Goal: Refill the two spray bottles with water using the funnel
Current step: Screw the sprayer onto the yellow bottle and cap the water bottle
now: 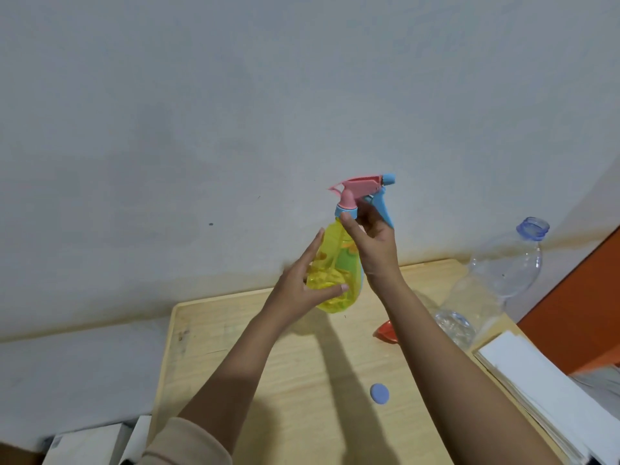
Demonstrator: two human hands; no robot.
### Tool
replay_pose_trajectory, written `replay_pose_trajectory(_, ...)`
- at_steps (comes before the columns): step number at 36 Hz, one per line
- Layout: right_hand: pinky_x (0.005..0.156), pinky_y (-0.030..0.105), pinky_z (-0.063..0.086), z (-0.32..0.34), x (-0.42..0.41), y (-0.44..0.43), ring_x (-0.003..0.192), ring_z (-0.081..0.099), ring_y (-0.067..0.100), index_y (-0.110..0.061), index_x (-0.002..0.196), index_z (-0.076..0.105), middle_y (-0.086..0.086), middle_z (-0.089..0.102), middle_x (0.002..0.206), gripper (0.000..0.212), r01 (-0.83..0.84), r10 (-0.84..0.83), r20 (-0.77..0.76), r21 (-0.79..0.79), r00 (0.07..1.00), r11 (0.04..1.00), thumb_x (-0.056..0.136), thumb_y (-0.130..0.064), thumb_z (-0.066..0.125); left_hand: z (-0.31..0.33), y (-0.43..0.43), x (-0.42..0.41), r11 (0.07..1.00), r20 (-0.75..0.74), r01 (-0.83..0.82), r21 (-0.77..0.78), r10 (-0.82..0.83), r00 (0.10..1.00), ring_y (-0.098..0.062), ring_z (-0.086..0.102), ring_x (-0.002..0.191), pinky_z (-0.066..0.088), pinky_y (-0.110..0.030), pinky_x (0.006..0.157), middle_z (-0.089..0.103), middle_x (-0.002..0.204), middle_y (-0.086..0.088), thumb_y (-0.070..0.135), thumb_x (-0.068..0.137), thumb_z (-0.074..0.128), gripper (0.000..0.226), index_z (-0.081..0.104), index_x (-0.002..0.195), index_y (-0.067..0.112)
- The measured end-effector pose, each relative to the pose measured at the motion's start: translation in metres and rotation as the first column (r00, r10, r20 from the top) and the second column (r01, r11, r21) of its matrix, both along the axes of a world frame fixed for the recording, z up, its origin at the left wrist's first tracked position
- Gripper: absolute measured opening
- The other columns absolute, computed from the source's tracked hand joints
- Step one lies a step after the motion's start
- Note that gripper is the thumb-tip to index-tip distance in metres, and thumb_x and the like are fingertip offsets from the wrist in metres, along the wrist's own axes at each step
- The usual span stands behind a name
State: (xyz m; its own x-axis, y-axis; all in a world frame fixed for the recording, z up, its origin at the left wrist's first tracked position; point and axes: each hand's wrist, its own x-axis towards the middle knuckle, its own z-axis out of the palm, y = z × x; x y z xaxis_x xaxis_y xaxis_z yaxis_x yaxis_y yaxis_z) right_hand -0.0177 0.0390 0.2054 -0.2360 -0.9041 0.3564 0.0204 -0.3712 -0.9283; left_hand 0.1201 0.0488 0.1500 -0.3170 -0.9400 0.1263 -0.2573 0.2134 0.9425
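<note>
A yellow translucent spray bottle (330, 280) with a pink and blue trigger head (364, 189) is held up above the wooden table (255, 364). My left hand (302, 283) cups the bottle's body from the left. My right hand (369, 239) grips the blue collar at its neck, just under the trigger. A large clear water bottle (496, 280) stands uncapped at the right. Its blue cap (379, 394) lies flat on the table. Part of a red funnel (385, 332) shows behind my right forearm. Only one spray bottle is visible.
A stack of white paper (550, 391) lies along the table's right edge. White boxes (97, 444) sit at the lower left below the table. A grey wall (235, 112) runs behind the table, and an orange surface (580, 313) is at the right.
</note>
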Motion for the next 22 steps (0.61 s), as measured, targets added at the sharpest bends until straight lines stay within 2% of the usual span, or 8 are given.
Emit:
replay_pose_trajectory(3,0.075,0.025,0.048,-0.001,0.003,0.001,0.086,0.055,0.013,-0.015,0.106,0.052,0.003,0.056,0.093,0.025,0.029,-0.030,-0.043,-0.037,0.999,0.999,0.086,-0.015,0.067,0.003,0.002,-0.005,1.000,0.026,0.005,0.004,-0.005,1.000,-0.010,0.049,0.127,0.046,-0.045,0.102,0.049,0.140,0.011,0.056,0.060,0.079,0.098,0.018,0.136,0.065)
replay_pose_trajectory(5,0.080,0.020,0.048,0.001,0.004,0.004,0.092,0.056,0.009,-0.011,0.115,0.049,-0.001,0.055,0.099,0.025,-0.016,0.015,-0.017,-0.047,1.000,0.999,0.092,-0.008,0.058,0.003,0.001,-0.007,1.000,0.041,0.003,-0.002,-0.003,0.999,-0.013,0.048,0.129,0.044,-0.047,0.103,0.048,0.141,0.009,0.061,0.056,0.078,0.100,0.017,0.136,0.065)
replay_pose_trajectory(9,0.087,0.017,0.046,0.001,0.001,0.007,0.107,0.059,0.007,-0.019,0.128,0.049,-0.012,0.061,0.110,0.032,-0.050,0.050,-0.001,0.011,0.999,0.999,0.096,-0.022,0.050,0.007,0.000,-0.006,0.999,0.074,0.003,-0.036,-0.001,0.997,-0.010,0.050,0.126,0.047,-0.045,0.101,0.050,0.139,0.008,0.057,0.058,0.076,0.097,0.017,0.135,0.066)
replay_pose_trajectory(12,0.089,0.022,0.050,0.004,-0.001,0.007,0.109,0.061,0.012,-0.022,0.120,0.055,-0.008,0.065,0.112,0.026,-0.072,0.072,0.025,-0.006,0.997,0.997,0.095,-0.018,0.052,0.009,0.000,-0.005,0.999,0.076,0.006,-0.042,-0.003,0.997,-0.010,0.050,0.126,0.048,-0.045,0.100,0.050,0.138,0.010,0.058,0.059,0.075,0.097,0.016,0.135,0.067)
replay_pose_trajectory(15,0.081,0.028,0.051,0.006,-0.004,0.004,0.097,0.065,0.012,-0.015,0.103,0.062,-0.005,0.071,0.098,0.015,-0.043,0.043,0.076,-0.002,0.996,0.999,0.089,-0.010,0.060,0.011,0.000,-0.005,0.999,0.081,0.017,-0.043,-0.013,0.997,-0.011,0.050,0.125,0.049,-0.046,0.098,0.051,0.137,0.010,0.057,0.060,0.076,0.097,0.016,0.136,0.065)
replay_pose_trajectory(17,0.082,0.032,0.052,0.005,-0.008,0.001,0.094,0.067,0.015,-0.011,0.099,0.061,0.003,0.070,0.095,0.017,-0.027,0.026,0.089,0.002,0.996,1.000,0.082,-0.010,0.064,0.011,0.001,-0.005,0.999,0.080,0.021,-0.037,-0.018,0.997,-0.010,0.052,0.123,0.049,-0.044,0.099,0.054,0.132,0.012,0.054,0.061,0.077,0.097,0.017,0.137,0.064)
replay_pose_trajectory(20,0.079,0.036,0.050,0.007,-0.007,0.000,0.086,0.061,0.021,-0.019,0.088,0.058,0.016,0.067,0.093,0.023,0.044,-0.044,0.042,0.004,0.998,0.999,0.070,-0.024,0.071,0.011,0.002,-0.006,0.999,0.082,0.018,-0.027,-0.015,0.996,-0.007,0.054,0.118,0.049,-0.042,0.098,0.056,0.122,0.021,0.047,0.064,0.081,0.097,0.020,0.137,0.062)
replay_pose_trajectory(22,0.072,0.030,0.045,0.007,-0.007,-0.001,0.077,0.052,0.015,-0.020,0.085,0.052,0.011,0.060,0.087,0.029,0.089,-0.089,0.022,-0.004,0.996,0.996,0.070,-0.022,0.077,0.011,0.002,-0.008,0.999,0.103,0.022,-0.027,-0.019,0.995,-0.011,0.053,0.122,0.048,-0.044,0.100,0.055,0.130,0.014,0.053,0.062,0.079,0.096,0.019,0.136,0.065)
